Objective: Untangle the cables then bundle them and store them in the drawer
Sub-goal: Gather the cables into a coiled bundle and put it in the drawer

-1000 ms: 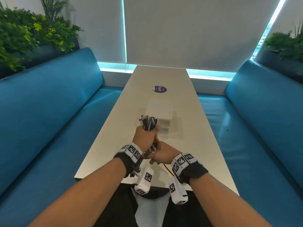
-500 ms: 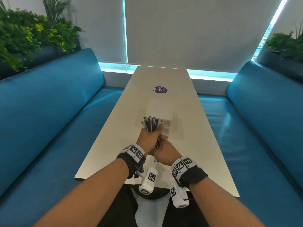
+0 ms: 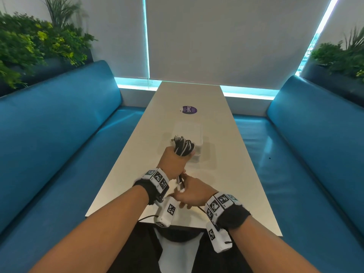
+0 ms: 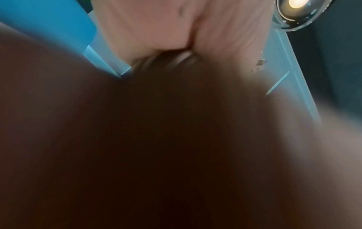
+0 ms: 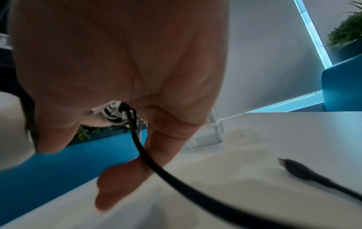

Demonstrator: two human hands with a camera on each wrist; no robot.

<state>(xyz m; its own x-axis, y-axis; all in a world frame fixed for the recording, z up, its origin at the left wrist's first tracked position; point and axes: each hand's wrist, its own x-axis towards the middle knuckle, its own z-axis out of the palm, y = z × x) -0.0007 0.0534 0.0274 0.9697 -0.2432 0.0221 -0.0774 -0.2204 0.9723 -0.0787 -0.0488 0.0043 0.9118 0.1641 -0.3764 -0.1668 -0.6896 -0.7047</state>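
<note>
My left hand grips a folded bundle of black and white cables, whose looped ends stick up above the fist. Just below it my right hand holds a loose black cable that runs from the bundle down past its fingers. That cable's black plug lies on the table. A small translucent white drawer box stands on the table right behind the bundle. The left wrist view is blurred, showing only fingers round dark cable.
Blue benches run along both sides of the narrow table. A round purple sticker lies beyond the drawer box. Plants stand behind each bench back. Grey blinds close the far end.
The right hand has dropped back toward me, away from the left fist, drawing the loose black cable down. The left hand stays up with the bundle.
</note>
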